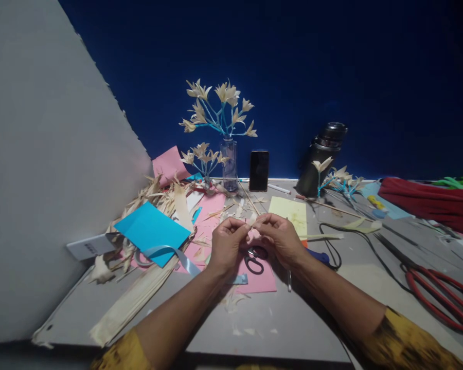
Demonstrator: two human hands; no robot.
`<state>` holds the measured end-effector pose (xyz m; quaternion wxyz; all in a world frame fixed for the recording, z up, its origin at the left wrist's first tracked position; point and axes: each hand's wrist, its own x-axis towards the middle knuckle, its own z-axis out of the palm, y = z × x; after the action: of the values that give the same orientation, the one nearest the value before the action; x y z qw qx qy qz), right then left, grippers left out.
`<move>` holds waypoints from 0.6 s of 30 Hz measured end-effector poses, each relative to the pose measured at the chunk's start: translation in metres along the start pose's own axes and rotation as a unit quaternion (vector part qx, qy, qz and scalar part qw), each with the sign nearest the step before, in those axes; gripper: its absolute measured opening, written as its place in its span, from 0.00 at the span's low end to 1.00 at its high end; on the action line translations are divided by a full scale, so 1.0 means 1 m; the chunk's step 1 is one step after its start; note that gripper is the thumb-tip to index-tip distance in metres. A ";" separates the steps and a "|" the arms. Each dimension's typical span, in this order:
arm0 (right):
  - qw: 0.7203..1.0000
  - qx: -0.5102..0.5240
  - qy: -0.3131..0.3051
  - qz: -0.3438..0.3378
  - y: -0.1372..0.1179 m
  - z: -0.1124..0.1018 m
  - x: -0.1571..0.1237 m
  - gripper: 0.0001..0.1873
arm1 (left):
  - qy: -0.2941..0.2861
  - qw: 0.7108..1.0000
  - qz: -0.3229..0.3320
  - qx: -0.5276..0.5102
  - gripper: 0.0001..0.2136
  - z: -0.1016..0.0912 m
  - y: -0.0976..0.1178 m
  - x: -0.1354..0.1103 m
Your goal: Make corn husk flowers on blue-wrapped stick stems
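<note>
My left hand (229,241) and my right hand (275,235) meet over the middle of the table, fingertips pinched together. Between them is a small pale strip of husk (252,219), mostly covered by the fingers. A thin stick (250,199) shows just beyond the fingertips; whether it is held, I cannot tell. Below the hands lie small black-handled scissors (253,264) on pink paper (260,282). Behind, husk flowers on blue stems (220,114) stand in a clear glass bottle (229,163), with a smaller bunch (203,158) beside it.
Dried husks (139,205), a blue sheet (153,233) and a pale blue ribbon (185,261) lie left. A phone (259,171) leans at the back near a dark flask (319,159). Large red-handled shears (440,298), a black cord (381,264) and red cloth (428,204) are right.
</note>
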<state>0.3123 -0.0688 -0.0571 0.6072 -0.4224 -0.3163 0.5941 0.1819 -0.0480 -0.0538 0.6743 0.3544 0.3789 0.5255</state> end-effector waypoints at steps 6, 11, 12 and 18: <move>1.000 0.010 0.005 -0.004 0.001 -0.002 0.002 0.13 | -0.005 1.000 -0.007 0.005 0.13 0.000 0.001 0.000; 1.000 0.012 0.010 0.006 0.001 -0.002 0.002 0.15 | 0.001 1.000 -0.006 0.027 0.13 0.000 0.000 -0.001; 1.000 0.011 0.007 0.011 0.000 -0.001 0.002 0.15 | 0.002 1.000 -0.006 0.026 0.13 0.000 -0.001 -0.002; 1.000 0.009 -0.010 0.019 0.000 -0.001 0.002 0.16 | -0.005 1.000 -0.003 0.020 0.12 -0.002 -0.005 0.000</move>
<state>0.3136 -0.0672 -0.0576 0.5963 -0.4168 -0.3083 0.6129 0.1820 -0.0484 -0.0589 0.6708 0.3693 0.3866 0.5140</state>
